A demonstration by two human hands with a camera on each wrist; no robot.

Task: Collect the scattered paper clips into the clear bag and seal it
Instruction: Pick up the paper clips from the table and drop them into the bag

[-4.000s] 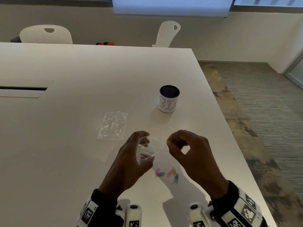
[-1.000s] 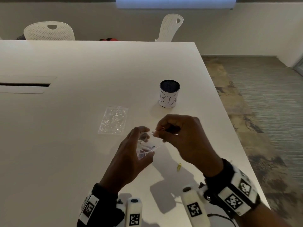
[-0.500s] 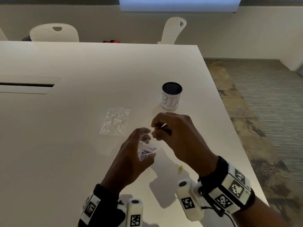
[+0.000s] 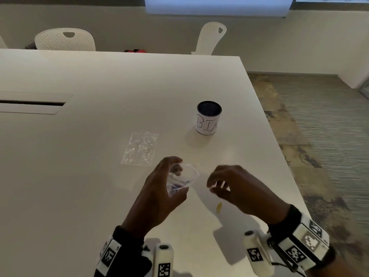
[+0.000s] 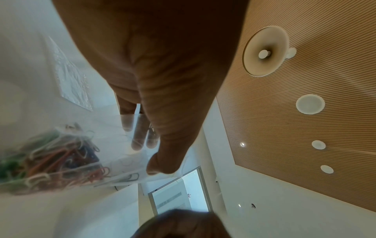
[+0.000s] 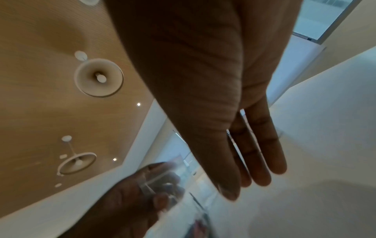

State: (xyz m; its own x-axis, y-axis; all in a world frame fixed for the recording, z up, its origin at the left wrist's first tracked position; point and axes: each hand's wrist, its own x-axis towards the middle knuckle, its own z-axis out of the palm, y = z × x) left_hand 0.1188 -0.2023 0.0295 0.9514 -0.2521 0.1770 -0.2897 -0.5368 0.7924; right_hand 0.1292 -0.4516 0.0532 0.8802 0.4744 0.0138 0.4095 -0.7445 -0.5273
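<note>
My left hand [image 4: 169, 182] grips a small clear bag [image 4: 182, 177] and holds its mouth wide, a little above the white table [image 4: 83, 160]. The left wrist view shows several coloured paper clips [image 5: 50, 159] heaped in the bag's bottom, with my thumb and fingers [image 5: 140, 136] pinching its upper edge. My right hand [image 4: 219, 184] hovers just right of the bag, fingers loose and nothing in them. In the right wrist view its fingers [image 6: 262, 154] are straight. One yellow paper clip [image 4: 219, 207] lies on the table under the right hand.
A second flat clear bag [image 4: 140, 148] lies left of centre. A dark cup with a white label [image 4: 208, 117] stands beyond the hands. The table's right edge [image 4: 279, 148] runs close to my right wrist. Two white chairs [image 4: 64, 40] stand at the far side.
My right hand has come away from the bag's mouth, moved right and down, and opened. Of the several clips on the table 4 s ago, only the yellow one lies there now.
</note>
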